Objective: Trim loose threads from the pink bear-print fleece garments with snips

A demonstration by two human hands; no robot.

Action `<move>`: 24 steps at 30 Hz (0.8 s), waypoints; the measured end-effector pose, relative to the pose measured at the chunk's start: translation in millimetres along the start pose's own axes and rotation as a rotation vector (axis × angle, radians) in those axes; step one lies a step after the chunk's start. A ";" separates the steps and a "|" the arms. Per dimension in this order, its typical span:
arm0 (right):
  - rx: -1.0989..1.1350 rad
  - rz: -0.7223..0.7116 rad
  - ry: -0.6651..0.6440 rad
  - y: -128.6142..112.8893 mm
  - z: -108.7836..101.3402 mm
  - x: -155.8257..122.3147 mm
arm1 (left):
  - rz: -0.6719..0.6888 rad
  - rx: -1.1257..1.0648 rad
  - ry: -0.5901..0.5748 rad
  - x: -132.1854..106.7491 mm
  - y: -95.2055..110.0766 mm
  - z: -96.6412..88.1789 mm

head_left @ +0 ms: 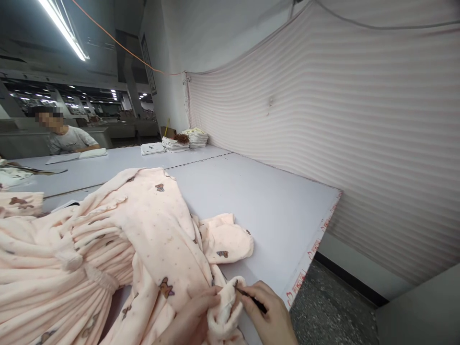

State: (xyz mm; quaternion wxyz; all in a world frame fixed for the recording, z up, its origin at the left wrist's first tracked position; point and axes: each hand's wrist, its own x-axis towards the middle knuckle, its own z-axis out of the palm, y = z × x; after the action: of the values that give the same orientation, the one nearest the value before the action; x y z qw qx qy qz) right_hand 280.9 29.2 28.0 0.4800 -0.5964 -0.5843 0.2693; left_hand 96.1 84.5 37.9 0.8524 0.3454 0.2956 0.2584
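A pale pink fleece garment (158, 220) with small brown printed figures lies spread and bunched over the table's near side. At its lower right end, my left hand (192, 314) is closed on the rolled cuff (223, 326), whose whitish inside shows. My right hand (271, 314) pinches a slim dark pointed tool (256, 302); its exact kind does not show. The tool's tip rests at the cuff's upper edge, beside my left fingertips. Another part of the garment, with a rounded gathered end (230, 239), lies just beyond my hands.
The grey table (266, 211) ends at a right edge with red-printed tape (305, 273). Stacks of folded white cloth (176, 143) stand at the far side. A striped fabric curtain (323, 105) hangs along the right. A person (72, 139) sits across the table at left.
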 end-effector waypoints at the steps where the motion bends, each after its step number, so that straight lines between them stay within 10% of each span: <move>1: 0.051 0.040 0.050 5.8 -3.2 7.3 | 0.026 0.189 0.015 0.8 -0.7 -2.2; 5: 0.168 0.239 0.261 37.5 -14.4 62.9 | 0.140 1.142 0.027 10.4 -7.1 -3.6; 8: 0.273 0.333 0.250 56.4 -10.4 103.5 | 0.040 1.343 0.042 19.5 -11.1 -5.9; 14: 0.570 0.451 0.210 52.7 5.3 83.6 | -0.076 1.401 0.106 28.6 -5.1 -14.6; 24: 0.426 0.289 0.256 23.3 14.6 16.9 | 0.533 0.654 0.528 33.3 -22.0 29.9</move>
State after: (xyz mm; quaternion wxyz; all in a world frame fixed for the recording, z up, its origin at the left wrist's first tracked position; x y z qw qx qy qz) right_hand 281.2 52.5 5.6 0.6209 -0.5884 -0.3580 0.3743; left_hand 144.8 79.1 28.4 0.4997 0.5811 0.4683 0.4398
